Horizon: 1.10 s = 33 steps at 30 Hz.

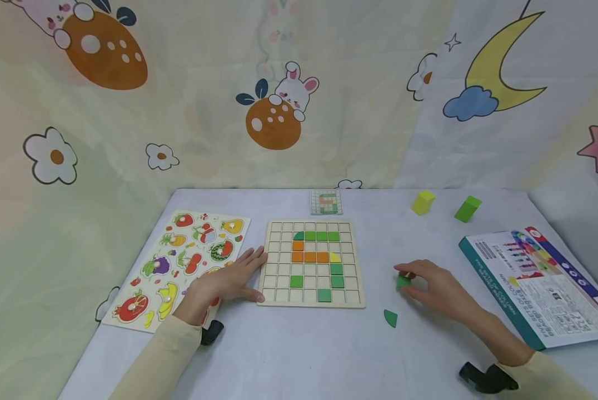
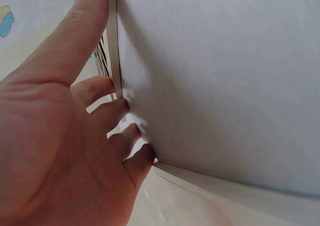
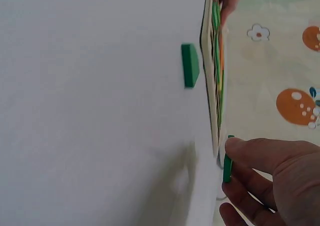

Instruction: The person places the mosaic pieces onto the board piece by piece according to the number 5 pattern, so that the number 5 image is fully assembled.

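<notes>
A wooden grid board lies in the middle of the table, with green, orange and yellow tiles in some of its squares. My left hand rests at the board's left edge, fingers extended; the left wrist view shows the thumb and fingertips against that edge. To the right of the board, my right hand pinches a small green tile between thumb and fingers, seen nearly edge-on in the right wrist view. A green quarter-circle tile lies on the table just in front of that hand.
A fruit puzzle board lies under the left forearm. Behind the grid stands a small pattern card. Yellow and green blocks sit at the back right, and a flat box lies at the right.
</notes>
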### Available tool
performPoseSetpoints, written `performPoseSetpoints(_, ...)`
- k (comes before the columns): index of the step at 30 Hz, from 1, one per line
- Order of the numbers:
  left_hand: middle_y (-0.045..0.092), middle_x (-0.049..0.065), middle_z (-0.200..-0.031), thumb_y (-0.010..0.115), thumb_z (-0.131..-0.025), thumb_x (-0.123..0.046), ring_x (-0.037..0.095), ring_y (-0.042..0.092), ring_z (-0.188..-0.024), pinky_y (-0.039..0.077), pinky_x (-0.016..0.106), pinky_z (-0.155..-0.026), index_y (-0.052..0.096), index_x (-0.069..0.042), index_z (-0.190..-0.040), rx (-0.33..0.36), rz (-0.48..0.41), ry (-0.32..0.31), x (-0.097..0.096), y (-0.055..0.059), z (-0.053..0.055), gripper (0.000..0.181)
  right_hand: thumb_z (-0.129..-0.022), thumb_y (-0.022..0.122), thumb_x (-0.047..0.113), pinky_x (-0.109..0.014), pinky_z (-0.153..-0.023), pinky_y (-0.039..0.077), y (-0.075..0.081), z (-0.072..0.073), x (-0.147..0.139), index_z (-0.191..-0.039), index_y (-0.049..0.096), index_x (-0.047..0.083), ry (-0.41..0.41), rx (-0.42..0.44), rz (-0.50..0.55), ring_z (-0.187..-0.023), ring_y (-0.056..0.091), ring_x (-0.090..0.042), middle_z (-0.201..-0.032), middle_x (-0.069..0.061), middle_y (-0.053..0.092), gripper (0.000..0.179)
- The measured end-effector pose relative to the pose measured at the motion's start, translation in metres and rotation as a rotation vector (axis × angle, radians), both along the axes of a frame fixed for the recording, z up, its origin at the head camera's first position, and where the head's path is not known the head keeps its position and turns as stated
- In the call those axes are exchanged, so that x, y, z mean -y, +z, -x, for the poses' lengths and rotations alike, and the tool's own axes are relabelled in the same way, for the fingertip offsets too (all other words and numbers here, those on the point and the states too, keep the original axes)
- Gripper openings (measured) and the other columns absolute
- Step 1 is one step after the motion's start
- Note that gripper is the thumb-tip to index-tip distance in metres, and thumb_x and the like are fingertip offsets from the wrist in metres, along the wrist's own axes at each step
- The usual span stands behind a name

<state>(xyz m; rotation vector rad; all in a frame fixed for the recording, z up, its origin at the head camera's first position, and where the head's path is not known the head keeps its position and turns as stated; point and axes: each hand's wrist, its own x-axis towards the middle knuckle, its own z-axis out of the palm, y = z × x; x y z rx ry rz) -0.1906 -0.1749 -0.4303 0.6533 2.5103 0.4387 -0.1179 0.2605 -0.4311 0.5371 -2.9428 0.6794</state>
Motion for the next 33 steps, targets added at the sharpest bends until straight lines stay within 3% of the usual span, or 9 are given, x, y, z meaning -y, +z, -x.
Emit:
performPoseSetpoints(8,0.004,0.007,-0.165,0.075,-0.082,-0.04,0.031,0.001,-0.152,0.02,0.051,-0.12,0.017,-0.012,-0.156,0.009,-0.009,0.007,-0.002,0.0,0.0,0.098,-0.082,0.077,0.013,-0.029,-0.084,0.054,-0.002,0.017,0.087,-0.123,0.066,0.011,0.204,0.108,0.061,-0.097,0.058,-0.011,-0.112,0.002,0.067,0.043)
performPoseSetpoints(14,0.003,0.005,-0.165,0.075,-0.082,-0.04,0.029,0.0,-0.153,0.019,0.051,-0.12,0.017,-0.014,-0.156,0.011,-0.007,0.015,-0.004,-0.001,0.001,0.098,-0.082,0.074,0.012,-0.027,-0.085,0.052,-0.006,0.021,0.131,-0.119,0.068,0.012,0.339,0.068,0.057,-0.098,0.057,-0.011,-0.107,0.004,0.069,0.038)
performPoseSetpoints(22,0.004,0.005,-0.165,0.074,-0.082,-0.041,0.03,0.001,-0.153,0.02,0.05,-0.12,0.017,-0.013,-0.156,-0.007,0.0,0.007,-0.004,0.0,0.001,0.098,-0.083,0.075,0.015,-0.029,-0.088,0.051,-0.008,0.022,0.152,-0.118,0.069,0.018,0.345,0.057,0.0,-0.1,0.058,-0.011,-0.108,0.007,0.068,0.036)
performPoseSetpoints(33,0.003,0.005,-0.165,0.074,-0.082,-0.04,0.029,0.0,-0.153,0.019,0.05,-0.121,0.017,-0.014,-0.156,0.006,-0.001,0.024,-0.001,-0.001,-0.001,0.098,-0.083,0.076,0.016,-0.03,-0.089,0.051,-0.012,0.025,0.163,-0.117,0.069,0.013,0.381,0.058,0.01,-0.1,0.06,-0.013,-0.108,0.002,0.069,0.035)
